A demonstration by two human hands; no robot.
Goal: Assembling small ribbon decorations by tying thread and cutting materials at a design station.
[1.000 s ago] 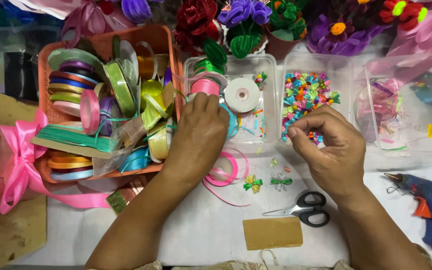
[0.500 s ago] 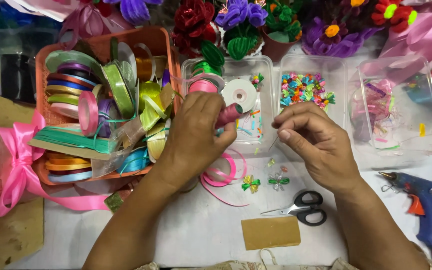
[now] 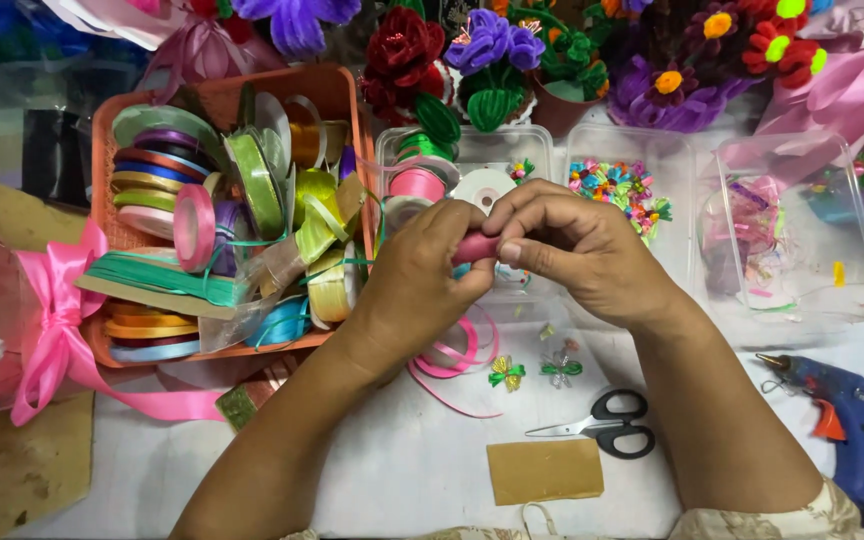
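Both hands meet above the white table (image 3: pixel 392 470): the left hand (image 3: pixel 417 290) and the right hand (image 3: pixel 577 255) pinch a small pink piece (image 3: pixel 477 247) between their fingertips, over a clear box of ribbon spools (image 3: pixel 452 165). To the left stands an orange basket (image 3: pixel 342 100) crammed with ribbon rolls, and a pink bow (image 3: pixel 57 320) lies beside it. Near the right forearm lie black-handled scissors (image 3: pixel 612 425), a brown card (image 3: pixel 544 470) and two tiny ribbon bows (image 3: pixel 532 370), with a blue glue gun (image 3: pixel 847 410) further right
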